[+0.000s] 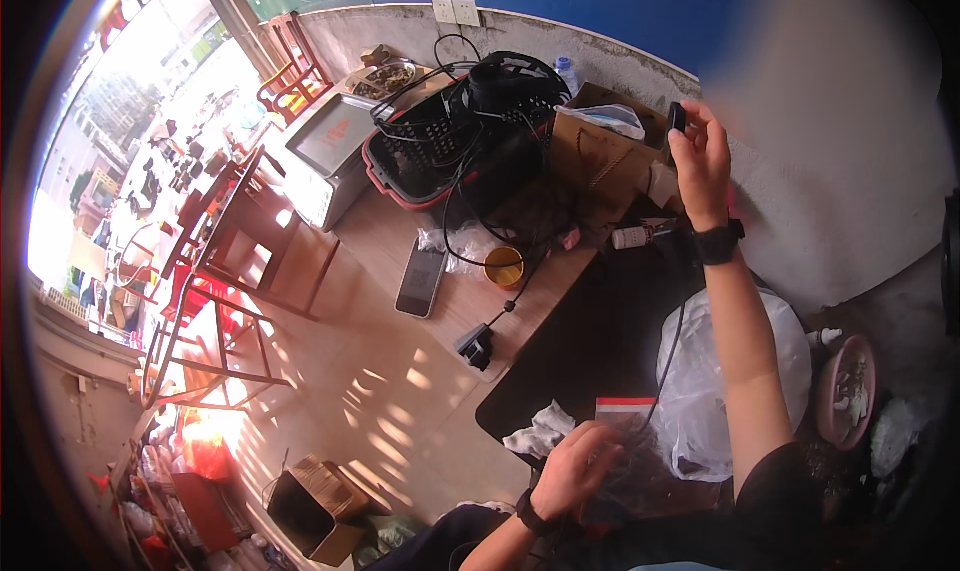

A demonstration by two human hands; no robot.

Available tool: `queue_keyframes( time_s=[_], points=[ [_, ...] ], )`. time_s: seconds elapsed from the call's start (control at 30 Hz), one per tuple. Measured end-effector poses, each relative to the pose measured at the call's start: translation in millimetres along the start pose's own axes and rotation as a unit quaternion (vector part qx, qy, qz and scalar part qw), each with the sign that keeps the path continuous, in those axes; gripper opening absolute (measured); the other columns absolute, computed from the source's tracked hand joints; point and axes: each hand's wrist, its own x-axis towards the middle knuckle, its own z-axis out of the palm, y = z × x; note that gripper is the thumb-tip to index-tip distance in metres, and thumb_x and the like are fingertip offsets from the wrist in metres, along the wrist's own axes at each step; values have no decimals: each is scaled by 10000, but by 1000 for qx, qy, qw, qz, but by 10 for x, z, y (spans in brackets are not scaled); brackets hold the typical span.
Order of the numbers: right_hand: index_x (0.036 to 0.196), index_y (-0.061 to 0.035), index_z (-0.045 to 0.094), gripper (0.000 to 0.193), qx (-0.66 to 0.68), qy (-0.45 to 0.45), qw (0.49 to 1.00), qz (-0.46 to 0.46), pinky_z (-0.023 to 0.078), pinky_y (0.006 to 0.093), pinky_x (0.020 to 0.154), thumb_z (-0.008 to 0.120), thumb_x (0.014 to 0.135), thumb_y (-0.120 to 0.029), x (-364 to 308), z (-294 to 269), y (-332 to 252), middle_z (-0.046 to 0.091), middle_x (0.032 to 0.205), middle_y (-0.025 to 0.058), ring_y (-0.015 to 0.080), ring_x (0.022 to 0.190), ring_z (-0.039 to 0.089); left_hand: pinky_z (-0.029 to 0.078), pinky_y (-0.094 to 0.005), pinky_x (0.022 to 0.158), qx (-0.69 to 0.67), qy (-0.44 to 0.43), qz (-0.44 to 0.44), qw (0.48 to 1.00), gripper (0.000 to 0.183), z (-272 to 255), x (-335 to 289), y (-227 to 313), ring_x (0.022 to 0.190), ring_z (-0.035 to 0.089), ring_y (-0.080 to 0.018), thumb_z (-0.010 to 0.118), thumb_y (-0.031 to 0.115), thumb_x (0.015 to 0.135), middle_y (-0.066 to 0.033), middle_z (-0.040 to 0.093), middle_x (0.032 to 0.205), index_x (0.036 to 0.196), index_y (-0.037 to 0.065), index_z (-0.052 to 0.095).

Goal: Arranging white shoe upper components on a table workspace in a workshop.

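At seven o'clock in the view, an open box (322,506) sits on the floor. At nine o'clock, wooden chairs (240,261) stand by the bright opening. The scale (330,136) is at ten o'clock on the desk (382,239), its tray facing up, perhaps kept level so that things can be laid on it.

The phone (422,281) lies flat near the desk's edge at nine o'clock, close in, probably to stay within reach. At twelve o'clock, the basket (382,179) seems to serve as storage, with black cords piled in it and looping over its rim. Just right of the phone stands the yellow cup (504,267). The plug (476,348) rests at the desk's corner at six o'clock.

At five o'clock is the left hand (578,468), its fingers curled; I cannot tell whether they pinch the cable (672,356), which runs down to them. The carton (588,166), between one and two o'clock, holds a pale packet upright.

The right hand (706,161), at two o'clock, grasps the small black piece (678,118) between thumb and fingers, raised beside the carton, likely to keep it clear of the clutter. The cable may lead up to it, but the forearm hides the join. At four o'clock are the white bag (690,396) and, beyond it, the pink bowl (832,411).
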Motion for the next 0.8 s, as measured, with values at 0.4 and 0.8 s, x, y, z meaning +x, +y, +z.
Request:
queue_keyframes(
  time_s=[0.4,0.8],
  points=[
    [995,-67,588,221,-324,-29,946,0,437,367,823,603,774,-73,109,-307,1176,589,918,119,285,913,549,481,-315,688,53,13,43,998,195,11,111,-10,817,593,-278,632,42,769,-122,584,946,954,14,577],
    [1291,-250,370,791,-504,-94,841,171,410,436,918,764,606,-294,-444,-1174,1175,347,1267,241,392,1099,442,484,-332,699,102,-19,64,993,207,377,5,-129,843,593,-289,644,52,764,-128,583,945,956,19,577]
  ],
)
